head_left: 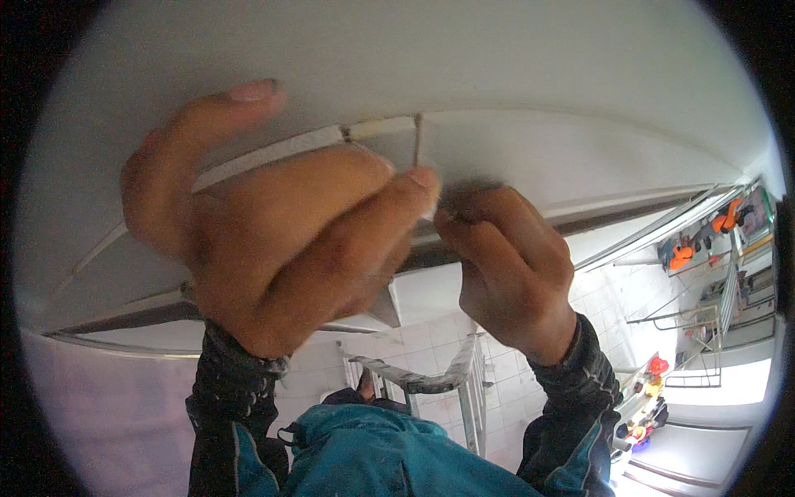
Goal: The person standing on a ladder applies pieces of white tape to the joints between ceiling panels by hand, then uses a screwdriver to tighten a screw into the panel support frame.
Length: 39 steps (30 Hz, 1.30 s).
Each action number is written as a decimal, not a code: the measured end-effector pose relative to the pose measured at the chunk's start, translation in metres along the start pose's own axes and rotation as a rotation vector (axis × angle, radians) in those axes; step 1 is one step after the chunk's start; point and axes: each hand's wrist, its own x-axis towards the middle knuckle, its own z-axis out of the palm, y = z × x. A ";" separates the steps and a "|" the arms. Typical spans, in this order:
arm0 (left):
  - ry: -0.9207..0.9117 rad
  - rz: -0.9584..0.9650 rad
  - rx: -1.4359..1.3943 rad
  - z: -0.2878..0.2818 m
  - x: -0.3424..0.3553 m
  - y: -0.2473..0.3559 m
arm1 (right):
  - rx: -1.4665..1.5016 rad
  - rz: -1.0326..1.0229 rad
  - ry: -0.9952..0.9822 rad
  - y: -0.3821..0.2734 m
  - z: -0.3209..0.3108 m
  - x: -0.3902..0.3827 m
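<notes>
Both hands are raised to a pale ceiling panel (530, 157) with a stepped edge. My left hand (290, 240) is at its seam; one finger is stretched out to the upper left, while the thumb and forefinger press together. Just to the right, my right hand (513, 265) is closed in a pinch, its fingertips close to the left thumb. A small whitish bit shows between the hands, too blurred to name. A narrow dark gap (417, 141) and a rough white strip (273, 153) run along the panel edge above the left hand.
Below me a paint-spattered stepladder (422, 379) stands on white floor tiles (513, 406). A dark slot (638, 211) runs along the panel's lower edge. At the right are people in orange (727, 217), a metal frame (696, 331) and several colourful items (650, 389).
</notes>
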 end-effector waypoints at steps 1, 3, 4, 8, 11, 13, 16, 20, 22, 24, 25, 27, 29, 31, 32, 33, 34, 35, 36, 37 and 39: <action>-0.013 -0.018 -0.015 -0.002 0.002 0.002 | 0.015 -0.015 -0.025 0.000 0.001 -0.002; -0.118 0.006 0.024 -0.007 0.007 0.005 | -0.011 -0.035 -0.036 0.001 0.003 -0.005; -0.157 0.014 0.038 -0.008 0.008 0.005 | -0.042 -0.052 -0.041 0.002 0.004 -0.006; -0.039 0.036 0.009 -0.004 0.003 -0.001 | -0.005 -0.099 0.029 0.003 0.007 -0.005; 0.039 0.047 0.007 0.003 -0.004 -0.006 | 0.009 -0.060 -0.061 0.009 0.003 -0.007; 0.032 0.048 0.036 0.007 -0.003 -0.005 | 0.024 -0.055 -0.053 0.011 0.001 -0.006; 0.062 0.031 -0.001 0.006 0.001 -0.004 | 0.038 -0.064 -0.043 0.009 0.000 -0.002; -0.066 0.007 0.029 -0.011 0.005 -0.001 | 0.023 -0.032 -0.052 0.000 0.004 -0.005; -0.131 0.021 0.038 -0.009 0.006 -0.003 | -0.077 -0.087 -0.079 0.002 0.008 -0.012; -0.057 0.085 -0.018 -0.005 0.003 -0.004 | -0.069 -0.084 -0.067 0.003 0.007 -0.012; -0.029 0.107 -0.035 -0.004 0.003 -0.006 | -0.059 -0.085 -0.052 0.002 0.005 -0.013; -0.019 0.115 -0.055 -0.008 0.005 -0.008 | -0.037 -0.096 -0.023 0.007 0.005 -0.013; 0.082 0.087 -0.103 -0.009 0.006 -0.009 | -0.020 -0.116 0.017 0.005 0.001 -0.014; 0.196 0.068 -0.153 -0.009 0.004 -0.005 | -0.023 0.022 0.085 0.001 -0.011 -0.016; 0.186 -0.030 -0.241 -0.013 0.000 -0.003 | -0.037 0.017 0.096 -0.002 -0.016 -0.022; 0.186 -0.079 -0.304 -0.003 -0.010 -0.003 | -0.030 0.164 0.133 -0.003 -0.020 -0.038; 0.190 -0.119 -0.351 -0.003 -0.013 -0.006 | -0.015 0.293 0.180 -0.011 -0.028 -0.047; 0.245 0.042 -0.411 0.007 -0.016 -0.019 | -0.018 0.400 0.207 -0.020 -0.035 -0.056; 0.230 0.016 -0.501 0.002 -0.022 -0.016 | -0.009 0.385 0.224 -0.027 -0.031 -0.066; 0.237 -0.011 -0.610 0.003 -0.023 -0.010 | -0.017 0.503 0.291 -0.033 -0.032 -0.079; 0.130 -0.271 -0.859 -0.011 -0.035 0.033 | -0.040 0.705 0.372 -0.043 -0.037 -0.115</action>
